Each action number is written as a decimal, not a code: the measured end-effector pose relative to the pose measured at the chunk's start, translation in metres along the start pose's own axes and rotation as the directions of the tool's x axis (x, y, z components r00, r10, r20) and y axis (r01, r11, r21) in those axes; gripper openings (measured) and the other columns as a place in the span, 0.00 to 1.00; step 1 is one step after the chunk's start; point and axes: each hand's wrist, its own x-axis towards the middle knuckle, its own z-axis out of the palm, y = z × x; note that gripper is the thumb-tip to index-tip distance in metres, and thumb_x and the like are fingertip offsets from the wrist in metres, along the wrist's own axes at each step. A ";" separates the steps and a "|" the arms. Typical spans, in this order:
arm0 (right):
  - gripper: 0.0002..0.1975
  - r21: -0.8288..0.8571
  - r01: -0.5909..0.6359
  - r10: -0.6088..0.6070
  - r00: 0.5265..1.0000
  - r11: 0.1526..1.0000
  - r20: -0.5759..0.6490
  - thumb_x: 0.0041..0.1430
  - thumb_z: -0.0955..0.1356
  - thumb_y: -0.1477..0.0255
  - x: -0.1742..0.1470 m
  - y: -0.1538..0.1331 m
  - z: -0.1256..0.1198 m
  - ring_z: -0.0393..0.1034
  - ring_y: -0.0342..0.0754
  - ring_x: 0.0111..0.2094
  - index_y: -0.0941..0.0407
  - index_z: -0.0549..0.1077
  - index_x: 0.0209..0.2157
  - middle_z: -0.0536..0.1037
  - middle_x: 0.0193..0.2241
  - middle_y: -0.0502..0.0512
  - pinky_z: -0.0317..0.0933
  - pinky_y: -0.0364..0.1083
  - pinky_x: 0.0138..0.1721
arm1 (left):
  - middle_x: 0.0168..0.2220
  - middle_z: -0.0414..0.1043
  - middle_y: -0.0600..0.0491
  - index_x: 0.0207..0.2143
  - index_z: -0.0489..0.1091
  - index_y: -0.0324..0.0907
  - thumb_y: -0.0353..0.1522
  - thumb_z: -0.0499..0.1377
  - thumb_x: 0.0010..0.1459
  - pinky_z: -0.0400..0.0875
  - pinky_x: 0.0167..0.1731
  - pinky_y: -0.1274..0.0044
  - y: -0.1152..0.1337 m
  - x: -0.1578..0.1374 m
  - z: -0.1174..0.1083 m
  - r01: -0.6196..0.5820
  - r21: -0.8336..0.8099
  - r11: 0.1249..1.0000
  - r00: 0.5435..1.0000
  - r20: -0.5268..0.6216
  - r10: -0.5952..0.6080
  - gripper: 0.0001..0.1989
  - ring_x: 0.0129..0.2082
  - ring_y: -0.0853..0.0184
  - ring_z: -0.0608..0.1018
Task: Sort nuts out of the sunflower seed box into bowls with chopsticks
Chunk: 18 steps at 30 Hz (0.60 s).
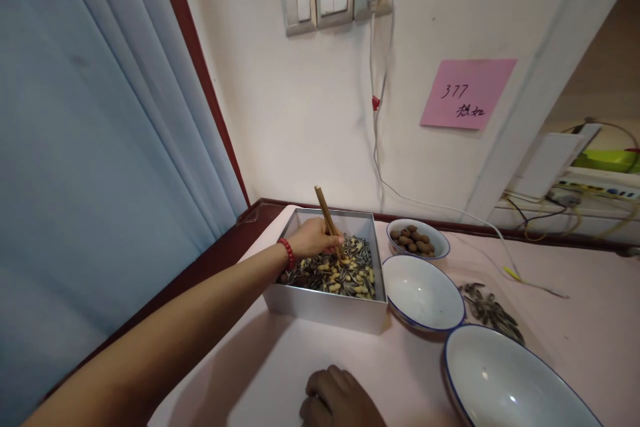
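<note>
My left hand (316, 239), with a red bead bracelet at its wrist, is closed around a pair of chopsticks (326, 210). The chopsticks slant down, their tips among the contents of a grey rectangular box (327, 309). Striped sunflower seeds (360, 250) and pale peanuts (363, 290) lie mixed in it, with some darker pieces near the left side. At the bottom of the view my right hand (343, 399) rests on the table in front of the box, its fingers curled in; I see nothing in it.
Right of the box stand a bowl of brown nuts (413, 241), a white blue-rimmed bowl (425, 290) and a larger bowl (510, 380). Sunflower seeds (490, 312) lie on the pink table cover (585, 307). A white cable (445, 205) trails down the wall. A blue curtain (100, 113) hangs left.
</note>
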 end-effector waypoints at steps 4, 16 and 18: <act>0.10 -0.033 0.024 -0.025 0.999 0.999 -0.037 0.55 0.75 0.71 -0.004 0.003 0.020 0.70 0.47 0.29 0.51 0.70 0.29 0.78 0.29 0.48 0.57 0.46 0.26 | 0.21 0.77 0.54 0.27 0.77 0.38 0.24 0.65 0.57 0.75 0.27 0.77 0.003 -0.003 0.003 0.005 0.020 1.000 0.999 -0.049 -0.004 0.06 0.21 0.69 0.78; 0.11 -0.048 -0.006 0.006 1.000 0.999 0.001 0.49 0.76 0.73 -0.003 0.006 0.030 0.70 0.48 0.31 0.53 0.70 0.29 0.78 0.32 0.50 0.54 0.46 0.26 | 0.24 0.80 0.50 0.31 0.77 0.35 0.26 0.66 0.58 0.78 0.32 0.76 0.041 -0.023 -0.019 -0.047 -0.079 0.996 0.987 -0.154 0.034 0.03 0.25 0.67 0.81; 0.12 -0.070 -0.050 0.051 0.999 0.996 0.014 0.48 0.76 0.73 0.001 0.001 0.031 0.71 0.48 0.31 0.52 0.69 0.28 0.78 0.30 0.49 0.54 0.46 0.26 | 0.25 0.80 0.50 0.31 0.77 0.35 0.26 0.66 0.58 0.78 0.32 0.76 0.056 -0.027 -0.019 -0.081 -0.094 0.992 0.984 -0.164 0.064 0.02 0.26 0.68 0.82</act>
